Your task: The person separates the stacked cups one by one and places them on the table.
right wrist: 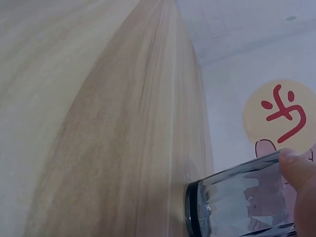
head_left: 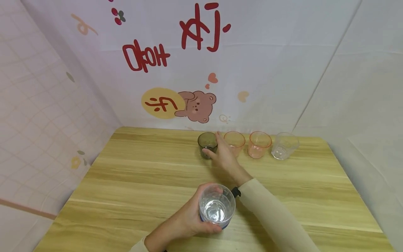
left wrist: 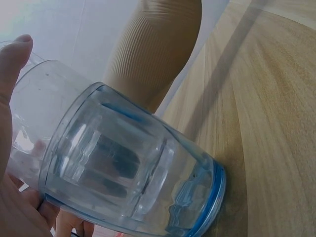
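Left hand nearest the camera, fingers wrapped round a clear glass with blue base; grip clamped on it, glass standing on the wooden tabletop. Right hand reaches farther back, cream sleeve crossing behind the clear glass. Its fingers touch the dark grey cup, thumb on the side; grip partly closed round it. Cup sits at the tabletop's far edge, first in a row with two pink cups and a clear cup. Printed backdrop behind.

Matt wood-grain table, glossy clear tumbler, smoky see-through cup, ribbed knit sleeve
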### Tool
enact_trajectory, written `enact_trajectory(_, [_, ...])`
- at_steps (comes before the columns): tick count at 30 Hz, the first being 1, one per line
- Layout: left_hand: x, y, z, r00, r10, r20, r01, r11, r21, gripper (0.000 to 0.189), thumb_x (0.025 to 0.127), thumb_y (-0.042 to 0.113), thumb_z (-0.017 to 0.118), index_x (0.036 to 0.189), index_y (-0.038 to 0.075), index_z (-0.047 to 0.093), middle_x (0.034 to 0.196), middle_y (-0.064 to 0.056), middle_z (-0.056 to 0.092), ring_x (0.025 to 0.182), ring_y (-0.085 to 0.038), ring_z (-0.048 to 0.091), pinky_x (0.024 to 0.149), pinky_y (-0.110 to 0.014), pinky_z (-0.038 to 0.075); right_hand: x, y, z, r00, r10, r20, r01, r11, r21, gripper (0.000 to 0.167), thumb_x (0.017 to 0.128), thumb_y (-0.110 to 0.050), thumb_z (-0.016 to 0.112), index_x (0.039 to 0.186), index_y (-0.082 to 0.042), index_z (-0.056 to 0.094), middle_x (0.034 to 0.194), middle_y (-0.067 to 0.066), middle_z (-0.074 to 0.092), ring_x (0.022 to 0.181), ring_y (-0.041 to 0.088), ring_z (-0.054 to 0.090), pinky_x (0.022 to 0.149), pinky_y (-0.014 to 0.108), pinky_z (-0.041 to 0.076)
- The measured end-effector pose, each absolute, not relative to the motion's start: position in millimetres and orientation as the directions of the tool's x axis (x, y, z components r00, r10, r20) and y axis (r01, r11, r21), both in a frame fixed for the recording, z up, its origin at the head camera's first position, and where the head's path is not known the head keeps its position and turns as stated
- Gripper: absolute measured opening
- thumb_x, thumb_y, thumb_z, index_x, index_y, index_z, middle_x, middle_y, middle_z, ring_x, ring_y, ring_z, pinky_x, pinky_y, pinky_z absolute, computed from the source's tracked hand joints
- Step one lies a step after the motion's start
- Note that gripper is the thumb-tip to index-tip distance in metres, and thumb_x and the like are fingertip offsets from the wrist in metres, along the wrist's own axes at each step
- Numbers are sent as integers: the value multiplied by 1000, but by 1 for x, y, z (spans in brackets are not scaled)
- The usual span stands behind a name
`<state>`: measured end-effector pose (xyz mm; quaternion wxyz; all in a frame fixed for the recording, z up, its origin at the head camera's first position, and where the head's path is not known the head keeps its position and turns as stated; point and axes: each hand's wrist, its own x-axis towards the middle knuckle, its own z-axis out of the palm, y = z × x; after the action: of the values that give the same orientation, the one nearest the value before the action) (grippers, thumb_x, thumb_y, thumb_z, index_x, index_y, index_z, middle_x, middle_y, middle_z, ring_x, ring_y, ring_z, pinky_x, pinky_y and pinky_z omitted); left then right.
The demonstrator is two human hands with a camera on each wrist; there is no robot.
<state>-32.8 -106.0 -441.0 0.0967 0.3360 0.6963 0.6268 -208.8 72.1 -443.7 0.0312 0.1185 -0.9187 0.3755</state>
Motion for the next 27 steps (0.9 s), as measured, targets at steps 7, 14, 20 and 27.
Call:
enact_trajectory(7, [-31, -106, -436, -772, 596, 220, 270, -5, 963, 100, 78, 8, 94, 158, 21, 35, 153, -8, 52, 139, -16, 55, 122, -29, 43, -202, 74, -441, -966, -200, 162, -257, 712, -654, 99, 99, -41, 80, 166, 8, 25, 174, 29, 28, 161, 43, 33, 132, 56, 31])
enact_trajectory(14, [-31, -106, -435, -773, 595, 220, 274, 0, 962, 99, 78, 9, 94, 157, 20, 36, 153, -10, 53, 139, -18, 56, 122, -30, 44, -182, 85, -429, -941, -244, 235, -339, 680, -650, 91, 102, -39, 76, 167, 5, 28, 174, 27, 31, 158, 44, 37, 129, 59, 34])
enact_trajectory(20, [-33, -107, -437, -756, 606, 246, 278, -43, 960, 96, 83, 24, 95, 158, 21, 35, 151, -10, 51, 137, -20, 58, 119, -33, 49, -163, 99, -418, -919, -262, 296, -395, 636, -663, 79, 105, -33, 72, 163, 6, 36, 171, 26, 38, 156, 44, 42, 128, 60, 37])
enact_trajectory(27, [-34, -108, -439, -751, 616, 240, 293, -14, 956, 98, 83, 24, 96, 159, 22, 33, 152, -7, 52, 138, -19, 57, 119, -34, 48, -146, 117, -409, -904, -291, 312, -427, 590, -686, 70, 107, -27, 69, 161, 7, 41, 168, 26, 43, 154, 43, 46, 125, 59, 41])
